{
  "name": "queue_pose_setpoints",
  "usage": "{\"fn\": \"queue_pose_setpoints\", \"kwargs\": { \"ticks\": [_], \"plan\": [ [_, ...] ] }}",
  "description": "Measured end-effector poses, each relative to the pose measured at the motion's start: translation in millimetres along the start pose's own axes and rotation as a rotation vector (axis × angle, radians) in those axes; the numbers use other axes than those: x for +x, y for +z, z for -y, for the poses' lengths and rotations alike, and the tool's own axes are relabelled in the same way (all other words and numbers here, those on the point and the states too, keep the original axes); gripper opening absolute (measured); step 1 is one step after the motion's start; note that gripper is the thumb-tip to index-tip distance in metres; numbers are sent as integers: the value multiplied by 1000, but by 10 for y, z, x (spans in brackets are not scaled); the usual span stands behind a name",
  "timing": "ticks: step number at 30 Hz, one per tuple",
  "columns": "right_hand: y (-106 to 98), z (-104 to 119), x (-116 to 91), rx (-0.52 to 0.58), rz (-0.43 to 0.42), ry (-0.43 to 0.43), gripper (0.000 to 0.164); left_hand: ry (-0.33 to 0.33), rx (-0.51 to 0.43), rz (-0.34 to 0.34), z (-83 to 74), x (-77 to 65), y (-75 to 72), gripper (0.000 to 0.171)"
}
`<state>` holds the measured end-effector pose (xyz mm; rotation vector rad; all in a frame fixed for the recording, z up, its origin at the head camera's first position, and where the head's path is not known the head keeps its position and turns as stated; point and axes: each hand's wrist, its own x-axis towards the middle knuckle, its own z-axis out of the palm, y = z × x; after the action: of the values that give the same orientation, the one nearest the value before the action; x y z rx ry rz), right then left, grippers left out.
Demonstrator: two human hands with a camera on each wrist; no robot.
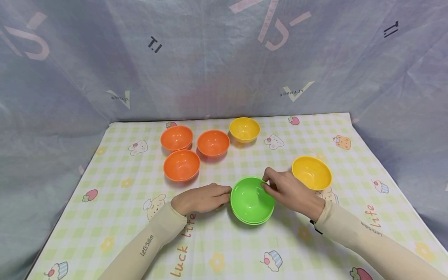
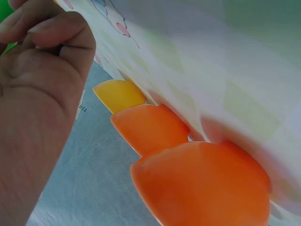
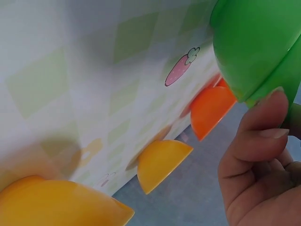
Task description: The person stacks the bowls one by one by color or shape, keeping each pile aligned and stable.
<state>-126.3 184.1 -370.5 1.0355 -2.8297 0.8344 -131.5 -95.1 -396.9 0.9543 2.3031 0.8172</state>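
Note:
Two nested green bowls [image 1: 252,200] sit in front of me, one rim showing just under the other. My right hand [image 1: 292,192] pinches the upper bowl's rim at its right side, thumb and finger bent over the edge. The right wrist view shows these fingertips at the rim of the green bowl [image 3: 258,47]. On the opposite side, my left hand [image 1: 204,197] holds the stack's left edge with its fingertips. Bent fingers of the left hand [image 2: 42,61] appear in the left wrist view, with slivers of green beside them.
Three orange bowls, one nearer [image 1: 182,166] and two behind [image 1: 176,138] [image 1: 213,144], stand at the back left. A yellow bowl [image 1: 244,130] is at the back middle, another yellow bowl [image 1: 311,173] beyond my right hand. A checkered cloth [image 1: 122,221] covers the table; a grey curtain [image 1: 210,58] hangs behind.

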Motion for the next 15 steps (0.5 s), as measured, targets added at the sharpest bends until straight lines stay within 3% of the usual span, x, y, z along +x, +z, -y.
{"fn": "queue_pose_setpoints", "kwargs": {
  "ticks": [15],
  "plan": [
    [76, -73, -15, 6, -7, -30, 15, -4, 19, 2, -5, -7, -7, 27]
  ]
}}
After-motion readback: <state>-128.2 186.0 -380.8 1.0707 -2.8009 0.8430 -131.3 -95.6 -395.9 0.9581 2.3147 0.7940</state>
